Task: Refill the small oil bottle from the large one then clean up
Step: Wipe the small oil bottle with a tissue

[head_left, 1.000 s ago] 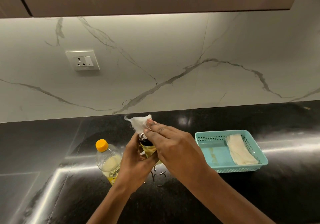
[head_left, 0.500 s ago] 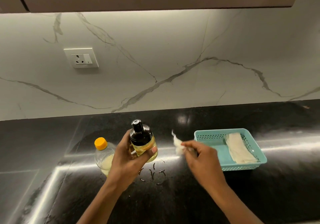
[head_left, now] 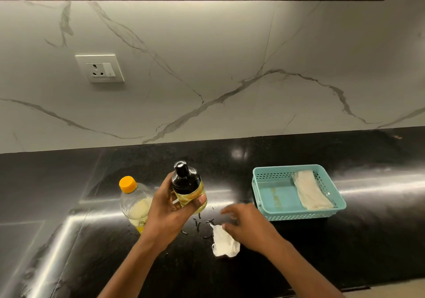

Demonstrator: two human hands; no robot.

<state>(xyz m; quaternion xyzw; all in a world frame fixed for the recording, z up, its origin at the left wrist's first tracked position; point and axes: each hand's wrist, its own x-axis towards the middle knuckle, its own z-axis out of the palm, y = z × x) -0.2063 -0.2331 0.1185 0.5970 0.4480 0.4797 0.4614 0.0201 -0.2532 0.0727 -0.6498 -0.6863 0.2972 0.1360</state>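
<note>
My left hand (head_left: 171,210) grips the small oil bottle (head_left: 187,186), held upright above the counter; it has a black cap and yellow oil inside. The large clear oil bottle (head_left: 134,202) with an orange cap stands just left of that hand, partly hidden by it. A crumpled white tissue (head_left: 224,243) lies on the black counter. My right hand (head_left: 249,227) hovers just right of the tissue with fingers spread and blurred, holding nothing.
A teal plastic basket (head_left: 273,194) sits to the right with a folded white cloth (head_left: 310,190) in it. Small oil drops (head_left: 200,224) dot the counter below the small bottle. A wall socket (head_left: 100,68) is on the marble backsplash.
My right hand took the tissue off the small bottle's top, carried it down to the right, and let it go on the counter. My left hand kept hold of the bottle.
</note>
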